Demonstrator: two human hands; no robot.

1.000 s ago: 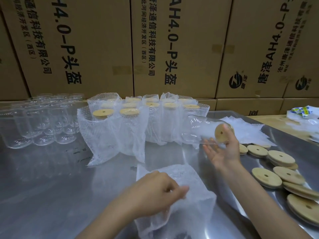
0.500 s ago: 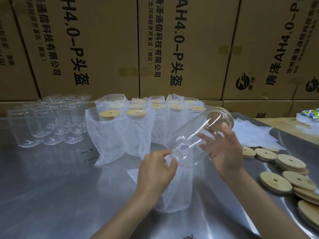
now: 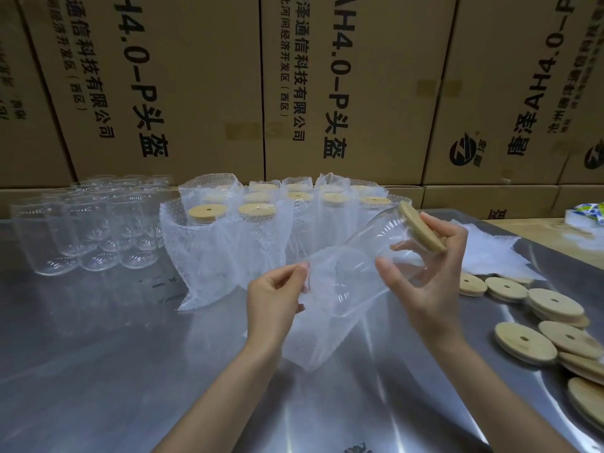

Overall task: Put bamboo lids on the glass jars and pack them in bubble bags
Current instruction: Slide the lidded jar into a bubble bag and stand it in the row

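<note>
Two hands at work: right hand [image 3: 428, 276] grips a lidded jar [image 3: 366, 266] near its top, tilted base-down toward the left; left hand [image 3: 277, 295] pinches the mouth of a bubble bag [image 3: 313, 335], which hangs to the tabletop [image 3: 98, 371]. Jar base appears just inside the bag mouth. Risks, as judged: smooth glass held one-handed at a tilt could slip; lid [image 3: 421, 228] may only be seated, so it could shift if the fingers beside it ease; the limp bag edge could fold under and snag the base. Tabletop is bare reflective steel, hard on dropped glass. Beyond the hands: bagged jars [image 3: 258, 223]; farther left, bare jars [image 3: 88, 230]; right, loose lids [image 3: 555, 325]. Cartons [image 3: 196, 76] wall the back.
</note>
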